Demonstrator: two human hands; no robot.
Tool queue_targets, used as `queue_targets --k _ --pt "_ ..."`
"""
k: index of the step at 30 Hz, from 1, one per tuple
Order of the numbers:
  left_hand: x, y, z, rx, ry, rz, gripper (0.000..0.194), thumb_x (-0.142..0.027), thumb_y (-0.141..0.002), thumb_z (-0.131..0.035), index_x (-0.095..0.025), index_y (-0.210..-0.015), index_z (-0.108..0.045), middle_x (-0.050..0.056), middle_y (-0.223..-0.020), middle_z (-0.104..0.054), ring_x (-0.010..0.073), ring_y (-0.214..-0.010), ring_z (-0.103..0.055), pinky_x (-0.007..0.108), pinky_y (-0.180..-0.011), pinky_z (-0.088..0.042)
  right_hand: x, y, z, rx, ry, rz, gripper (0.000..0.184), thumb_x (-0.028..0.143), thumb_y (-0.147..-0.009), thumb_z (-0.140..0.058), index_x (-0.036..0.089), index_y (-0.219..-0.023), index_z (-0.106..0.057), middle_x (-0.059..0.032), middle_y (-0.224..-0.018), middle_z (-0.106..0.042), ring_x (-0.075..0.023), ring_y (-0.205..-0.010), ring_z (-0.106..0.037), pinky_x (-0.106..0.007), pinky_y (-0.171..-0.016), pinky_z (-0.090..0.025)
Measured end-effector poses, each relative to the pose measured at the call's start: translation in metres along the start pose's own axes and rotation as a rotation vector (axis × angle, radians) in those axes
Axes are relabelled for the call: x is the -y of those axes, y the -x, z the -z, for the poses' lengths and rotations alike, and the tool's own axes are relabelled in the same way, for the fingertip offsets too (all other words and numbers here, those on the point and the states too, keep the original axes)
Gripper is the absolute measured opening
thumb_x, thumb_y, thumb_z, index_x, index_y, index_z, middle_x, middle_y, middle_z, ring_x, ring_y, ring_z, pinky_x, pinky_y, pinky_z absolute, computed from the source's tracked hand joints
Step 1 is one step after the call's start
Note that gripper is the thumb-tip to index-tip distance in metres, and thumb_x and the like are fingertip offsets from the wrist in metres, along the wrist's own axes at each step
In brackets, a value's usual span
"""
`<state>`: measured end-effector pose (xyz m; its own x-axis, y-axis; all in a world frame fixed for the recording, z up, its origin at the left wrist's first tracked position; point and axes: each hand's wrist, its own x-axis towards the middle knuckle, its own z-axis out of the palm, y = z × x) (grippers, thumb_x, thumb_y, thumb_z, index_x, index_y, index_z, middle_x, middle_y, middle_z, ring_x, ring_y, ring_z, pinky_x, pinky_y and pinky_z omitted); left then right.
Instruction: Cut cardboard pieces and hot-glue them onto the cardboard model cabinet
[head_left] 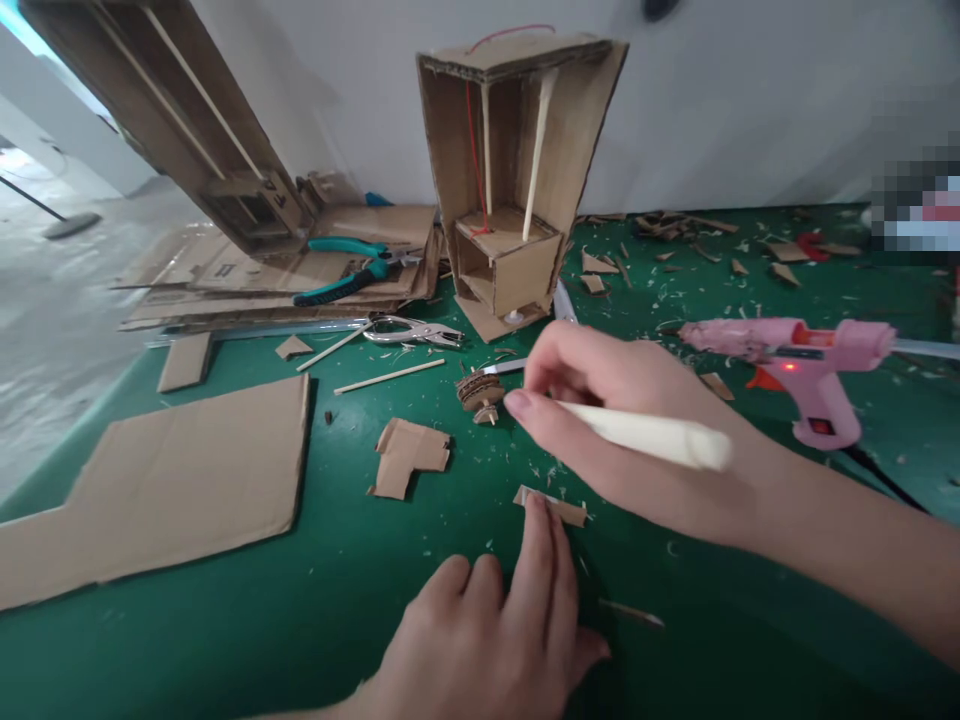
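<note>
My right hand (pixel 592 410) is closed around a white pen-shaped tool (pixel 645 435), its back end toward my wrist and its tip hidden by my fingers. A thin silvery blade-like strip (pixel 504 367) shows just past those fingertips; whether it belongs to the tool I cannot tell. Below, my left hand (pixel 502 620) stretches its index and middle fingers onto a small cardboard strip (pixel 571 512), pressing it against the green table (pixel 360 600). Layered cardboard discs on a stick (pixel 480 392) lie left of my right fingertips. An L-shaped cardboard scrap (pixel 411 455) is nearby.
A cardboard box structure (pixel 529 275) with sticks and red string stands at the back. Pink glue gun (pixel 795 350), its red light lit, lies right. Teal pliers (pixel 360 270) rest on stacked cardboard; a silver hole punch (pixel 412 330) and large cardboard sheet (pixel 202 470) are left.
</note>
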<state>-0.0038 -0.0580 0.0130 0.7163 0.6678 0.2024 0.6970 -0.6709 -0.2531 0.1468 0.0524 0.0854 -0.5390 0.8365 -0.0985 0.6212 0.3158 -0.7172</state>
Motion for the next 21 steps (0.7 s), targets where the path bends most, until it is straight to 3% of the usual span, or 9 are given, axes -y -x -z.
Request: queue_targets --k 5,9,11,14,17,21 --pt "0.021 0.0 -0.001 -0.087 0.088 0.006 0.035 -0.011 -0.088 -0.042 -0.009 -0.116 -0.062 0.012 -0.111 -0.07 0.0172 -0.063 -0.066 0.027 -0.044 -0.047 -0.023 0.032 0.003 -0.198 0.257 0.076 0.008 0.028 -0.088 -0.049 0.022 -0.092 -0.054 -0.0002 -0.074 -0.064 -0.0144 -0.061 -0.058 -0.026 -0.055 -0.04" --pt "0.035 0.008 -0.002 -0.157 0.154 0.033 0.032 -0.012 -0.091 -0.04 -0.009 -0.115 -0.06 0.01 -0.097 -0.07 0.0177 -0.071 -0.066 0.025 -0.05 -0.051 -0.057 0.067 -0.002 -0.163 0.609 0.204 0.03 0.012 -0.086 -0.043 0.019 -0.112 -0.057 -0.0084 -0.098 -0.067 -0.0228 -0.082 -0.064 -0.031 -0.06 -0.046" --pt "0.04 0.016 -0.003 -0.157 0.13 0.052 0.03 -0.012 -0.089 -0.044 -0.01 -0.115 -0.06 0.009 -0.098 -0.068 0.0181 -0.075 -0.066 0.026 -0.054 -0.053 -0.071 0.085 -0.004 -0.19 0.867 0.302 0.047 0.002 -0.076 -0.037 0.016 -0.114 -0.059 -0.0105 -0.096 -0.069 -0.0262 -0.08 -0.064 -0.036 -0.057 -0.048" --pt "0.048 0.024 -0.006 -0.092 0.036 0.137 0.024 -0.011 -0.088 -0.046 -0.014 -0.105 -0.062 0.008 -0.098 -0.066 0.0172 -0.071 -0.065 0.028 -0.055 -0.053 -0.086 0.103 -0.007 -0.21 1.084 0.344 0.059 -0.005 -0.065 -0.036 0.013 -0.114 -0.063 -0.0125 -0.097 -0.07 -0.0274 -0.081 -0.065 -0.038 -0.058 -0.051" --pt "0.052 0.019 -0.007 -0.003 0.026 0.242 0.022 -0.018 -0.091 -0.043 -0.016 -0.099 -0.063 0.007 -0.098 -0.062 0.0145 -0.066 -0.063 0.025 -0.049 -0.05 -0.093 0.11 -0.009 -0.212 1.147 0.308 0.066 -0.008 -0.062 -0.036 0.012 -0.119 -0.062 -0.014 -0.105 -0.07 -0.0277 -0.086 -0.065 -0.038 -0.061 -0.053" --pt "0.046 -0.002 -0.001 0.088 0.138 0.303 0.032 -0.028 -0.09 -0.046 -0.017 -0.118 -0.057 0.009 -0.104 -0.058 0.0175 -0.075 -0.062 0.026 -0.051 -0.05 -0.097 0.106 -0.012 -0.186 1.146 0.233 0.069 -0.009 -0.06 -0.038 0.011 -0.123 -0.06 -0.0147 -0.113 -0.067 -0.0298 -0.095 -0.063 -0.04 -0.066 -0.054"
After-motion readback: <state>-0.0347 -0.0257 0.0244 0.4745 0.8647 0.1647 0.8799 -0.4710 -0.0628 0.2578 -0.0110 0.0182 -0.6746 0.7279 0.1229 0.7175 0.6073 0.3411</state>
